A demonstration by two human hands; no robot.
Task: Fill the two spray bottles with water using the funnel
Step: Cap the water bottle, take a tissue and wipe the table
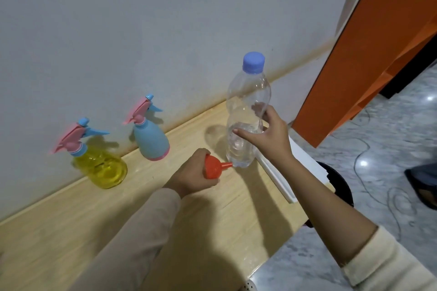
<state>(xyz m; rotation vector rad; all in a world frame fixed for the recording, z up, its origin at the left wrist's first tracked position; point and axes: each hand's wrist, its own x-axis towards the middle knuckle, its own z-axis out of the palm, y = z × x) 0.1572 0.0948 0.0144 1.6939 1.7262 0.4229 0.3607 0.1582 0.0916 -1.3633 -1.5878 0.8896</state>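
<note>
While the right hand (pixel 267 134) wraps thumb and fingers round the middle of the capped water bottle (pixel 246 111), which stands upright on the table (pixel 71 231), the left hand (pixel 191 175) grips the orange funnel (pixel 214 168), spout pointing at the bottle's base. Both spray bottles, yellow (pixel 101 165) and blue (pixel 151 137), stand to the left by the wall, heads on, apart from both hands.

Orange funnel (pixel 214 169), yellow spray bottle (pixel 101 168), blue spray bottle (pixel 151 139) pink-based, clear water bottle (pixel 246 92) capped blue, floor (pixel 390 139) seemingly grey-marbled.
</note>
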